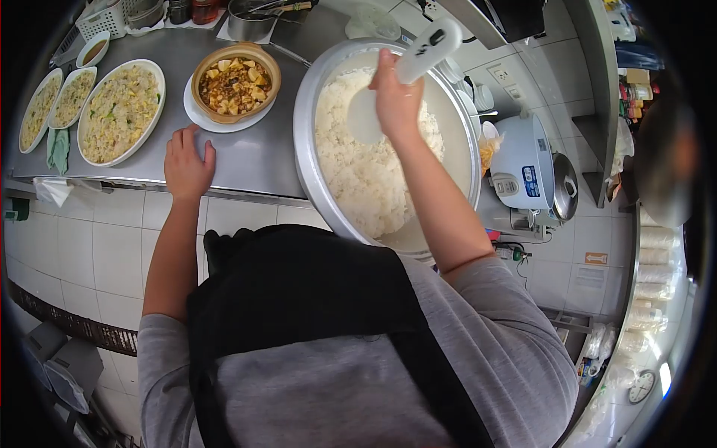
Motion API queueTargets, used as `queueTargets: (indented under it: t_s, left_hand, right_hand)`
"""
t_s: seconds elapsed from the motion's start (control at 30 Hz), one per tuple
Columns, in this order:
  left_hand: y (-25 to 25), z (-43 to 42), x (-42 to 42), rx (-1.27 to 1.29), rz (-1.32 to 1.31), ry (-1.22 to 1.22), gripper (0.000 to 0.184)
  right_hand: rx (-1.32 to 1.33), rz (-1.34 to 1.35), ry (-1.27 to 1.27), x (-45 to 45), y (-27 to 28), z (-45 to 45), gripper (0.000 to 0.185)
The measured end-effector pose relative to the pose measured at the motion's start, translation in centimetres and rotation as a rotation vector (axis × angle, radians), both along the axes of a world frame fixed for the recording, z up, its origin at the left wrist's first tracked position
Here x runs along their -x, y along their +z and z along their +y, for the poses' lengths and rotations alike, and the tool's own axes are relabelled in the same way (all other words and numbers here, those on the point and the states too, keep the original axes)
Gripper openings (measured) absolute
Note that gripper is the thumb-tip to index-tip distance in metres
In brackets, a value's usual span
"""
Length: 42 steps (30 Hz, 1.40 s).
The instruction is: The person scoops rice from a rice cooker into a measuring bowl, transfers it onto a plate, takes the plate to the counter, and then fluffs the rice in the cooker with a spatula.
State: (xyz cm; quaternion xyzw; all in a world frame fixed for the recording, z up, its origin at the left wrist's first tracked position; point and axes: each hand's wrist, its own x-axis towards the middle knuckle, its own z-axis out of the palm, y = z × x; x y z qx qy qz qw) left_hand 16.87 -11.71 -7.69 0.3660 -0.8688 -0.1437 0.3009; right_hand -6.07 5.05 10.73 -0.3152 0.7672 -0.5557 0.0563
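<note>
My right hand [398,97] is wrapped round the handle of a white rice paddle [429,51]. The paddle's blade lies over the white rice [358,168] in a large metal pot [305,142]. On the steel counter [250,160], my left hand [188,163] rests with its fingers apart and nothing in it, just below a white plate [196,119]. That plate bears a brown clay bowl [235,82] of tofu in sauce. Farther left is an oval plate of fried rice [122,112], with two smaller ones beside it.
A green cloth [58,151] lies at the counter's left edge. At the back are a small bowl of sauce [95,52], a white basket [101,21] and a metal container with utensils [250,26]. A rice cooker [523,164] stands right of the pot.
</note>
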Motion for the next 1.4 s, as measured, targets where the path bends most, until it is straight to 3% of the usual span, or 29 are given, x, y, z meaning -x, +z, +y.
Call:
queueTargets:
  t_s: [0.1,0.23,0.3,0.37,0.4,0.5,0.6,0.67,0.73,0.83,0.9,0.97,1.03,1.07,1.13,1.17,1.2,1.23,1.3,1.4]
  left_hand:
    - [0.0,0.0,0.0,0.013,0.003,-0.007,0.034]
    - [0.0,0.0,-0.1,0.017,0.004,-0.012,0.035]
    - [0.0,0.0,0.1,0.018,-0.005,-0.012,0.035]
    - [-0.1,0.1,-0.1,0.016,-0.023,-0.011,0.036]
    - [-0.1,0.2,0.0,0.017,-0.025,-0.01,0.036]
    - [0.1,0.1,0.2,0.032,-0.024,-0.016,0.034]
    - [-0.3,0.0,-0.2,0.057,0.042,-0.053,0.029]
    - [-0.6,0.2,-0.3,0.07,0.112,-0.097,0.025]
    - [-0.8,0.7,-0.7,-0.115,0.184,-0.157,0.017]
    - [3.4,5.3,2.1,-0.443,0.551,-0.401,0.011]
    - [7.1,8.1,4.1,-0.576,0.64,-0.481,0.013]
    - [9.2,9.9,5.4,-1.144,0.512,-0.497,0.022]
    - [9.1,11.0,6.1,-1.092,0.529,-0.533,0.026]
    - [9.2,11.2,6.5,-1.04,0.554,-0.559,0.031]
    - [9.4,11.0,6.4,-1.005,0.51,-0.545,0.032]
    - [9.2,11.0,6.5,-1.003,0.507,-0.544,0.033]
    - [9.0,11.0,6.5,-1.001,0.502,-0.545,0.034]
    - [9.1,11.0,6.5,-0.997,0.502,-0.548,0.034]
    - [9.2,11.0,6.4,-1.066,0.486,-0.531,0.035]
    - [10.4,10.6,6.3,-1.212,0.473,-0.522,0.037]
  right_hand:
    - [0.089,0.11,-0.084,-0.2,-8.1,-1.8,0.034]
    - [0.103,0.092,-0.019,1.1,-5.3,-0.6,0.037]
    - [-0.039,-0.018,-0.081,0.5,0.8,1.6,0.044]
    - [-0.242,-0.113,-0.06,0.1,3.5,5.0,0.044]
    - [-0.351,-0.162,-0.058,-0.6,3.7,6.3,0.042]
    - [-0.375,-0.143,-0.114,-3.5,-5.9,7.6,0.034]
    - [-0.144,-0.083,-0.045,-1.6,-6.9,6.5,0.036]
    - [-0.056,-0.098,-0.112,-1.2,-2.0,5.8,0.037]
    - [-0.136,-0.172,-0.06,-1.1,2.5,6.5,0.036]
    - [-0.322,-0.218,-0.123,-4.1,-1.3,6.5,0.038]
    - [-0.207,-0.165,-0.086,-3.5,-5.6,5.2,0.04]
    - [-0.154,-0.089,-0.09,-3.0,-5.7,4.1,0.041]
    - [-0.092,-0.069,-0.042,-2.4,-3.9,2.8,0.041]
    - [-0.171,-0.114,-0.083,-1.7,0.5,3.5,0.041]
    - [-0.457,-0.21,-0.09,-2.9,2.5,4.9,0.041]
    - [-0.453,-0.206,-0.09,-3.1,-0.1,5.3,0.041]
    - [-0.4,-0.052,-0.023,-3.1,-5.1,6.0,0.041]
    - [-0.345,0.102,0.042,-4.0,-6.0,5.9,0.041]
    - [-0.265,0.007,0.0,-2.5,-6.2,5.8,0.041]
    - [-0.14,-0.134,-0.129,-0.3,-1.9,6.4,0.038]
